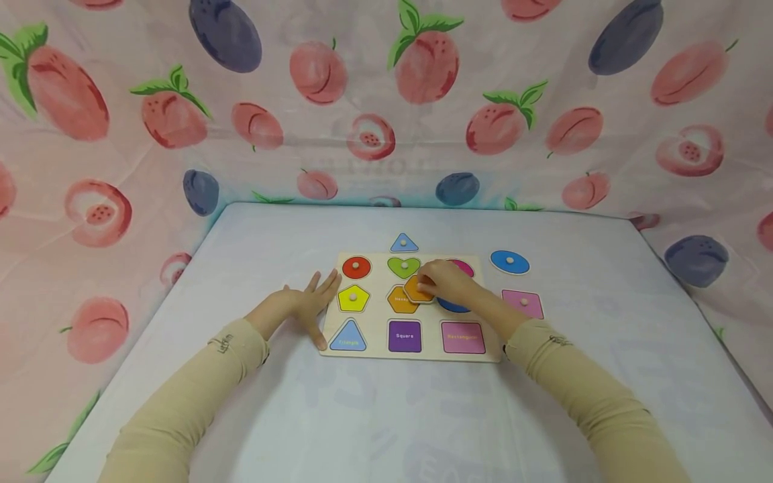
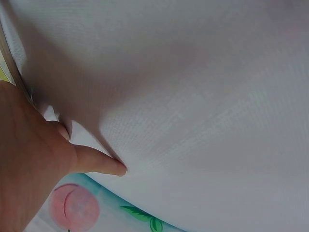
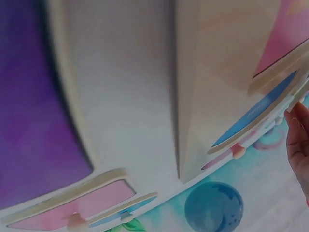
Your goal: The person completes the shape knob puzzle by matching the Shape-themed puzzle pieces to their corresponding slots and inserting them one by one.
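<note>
A: What does the right hand (image 1: 443,278) have?

B: An orange hexagonal puzzle piece (image 1: 417,290), pinched between curled fingers and thumb. It overlaps the printed orange hexagon recess (image 1: 400,302), shifted up and to the right. I can't tell whether it touches down.

A: And the left hand (image 1: 308,306)?

B: Nothing in its grasp — fingers straight and spread, thumb at the near left corner of the pale wooden puzzle board (image 1: 374,329), the other fingertips along its left edge.

A: What fills the board?

B: A knobbed red circle (image 1: 356,267), a knobbed green heart (image 1: 404,267) and a knobbed yellow pentagon (image 1: 353,298). A magenta shape (image 1: 461,267) is partly hidden behind the right hand. The near row shows the printed light-blue triangle (image 1: 348,334), purple square (image 1: 404,336) and pink rectangle (image 1: 463,337), all without knobs.

A: Farther out?

B: A light-blue triangular piece with a knob (image 1: 403,246) lies just beyond the far edge. To the right lie a blue oval piece with a knob (image 1: 510,262) and, nearer, a pink rectangular piece with a knob (image 1: 523,304). The right wrist view adds a purple flat piece (image 3: 38,116) — cut off by the frame. Past the white-covered table (image 1: 362,429) hangs fruit-printed cloth (image 1: 260,168).
</note>
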A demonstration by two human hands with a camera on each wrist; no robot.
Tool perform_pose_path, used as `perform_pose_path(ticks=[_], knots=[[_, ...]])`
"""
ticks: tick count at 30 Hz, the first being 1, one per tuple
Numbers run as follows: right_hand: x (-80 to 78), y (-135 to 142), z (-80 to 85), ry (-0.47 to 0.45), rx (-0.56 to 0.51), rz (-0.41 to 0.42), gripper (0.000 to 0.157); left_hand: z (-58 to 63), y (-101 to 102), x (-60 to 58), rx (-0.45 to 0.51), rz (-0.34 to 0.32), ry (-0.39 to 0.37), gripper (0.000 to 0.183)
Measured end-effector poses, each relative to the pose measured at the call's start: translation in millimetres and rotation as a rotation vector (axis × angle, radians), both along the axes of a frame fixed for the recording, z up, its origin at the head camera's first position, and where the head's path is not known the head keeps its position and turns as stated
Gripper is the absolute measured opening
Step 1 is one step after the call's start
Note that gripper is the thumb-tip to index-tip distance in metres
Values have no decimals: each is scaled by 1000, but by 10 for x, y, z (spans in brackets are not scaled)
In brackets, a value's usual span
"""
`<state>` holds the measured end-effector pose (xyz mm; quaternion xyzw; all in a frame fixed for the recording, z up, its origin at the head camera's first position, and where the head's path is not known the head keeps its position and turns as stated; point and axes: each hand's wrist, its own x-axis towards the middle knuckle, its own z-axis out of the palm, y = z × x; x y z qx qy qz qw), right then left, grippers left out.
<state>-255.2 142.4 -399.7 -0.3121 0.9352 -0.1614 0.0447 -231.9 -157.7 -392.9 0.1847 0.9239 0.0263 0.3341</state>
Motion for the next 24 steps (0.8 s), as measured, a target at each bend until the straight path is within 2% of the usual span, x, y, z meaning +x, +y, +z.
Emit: perform_pose_path(ticks=[9, 17, 24], knots=[[35, -136, -18, 22, 11, 30, 15, -15, -12, -12, 9, 7, 2, 142], [61, -199, 21, 9, 45, 25, 18, -5, -5, 1, 9, 9, -7, 141], [71, -248, 21, 21, 35, 39, 15, 10, -8, 6, 5, 9, -8, 142]])
